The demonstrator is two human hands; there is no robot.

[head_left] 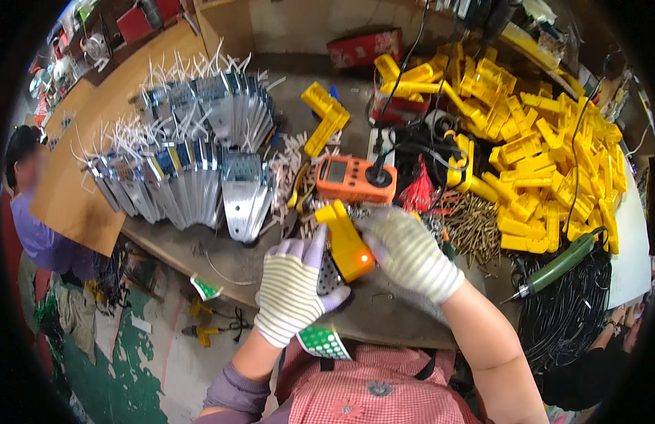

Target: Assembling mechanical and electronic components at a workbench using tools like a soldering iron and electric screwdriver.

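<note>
Brown, cluttered worktop (384, 321). Striped-gloved left hand's grip (290, 293) clamped on yellow, angular plastic housing (347, 244): probably light, stiff; best held by sides. Right grip (412, 258): can't tell.

The meter (334, 191) is orange with a grey screen; just below it, the yellow casing (345, 244) glows red-orange at one spot, between the left hand (290, 283) and right hand (412, 256), both gloved in pale cloth with yellowish stripes. Left of the meter, metal brackets (246, 205) are silver with white wires; right of it lie bright red wires (417, 189), a yellow heap of casings (529, 169) and a green-handled tool (564, 265); well below, a red-and-white checked apron (412, 389)
</note>
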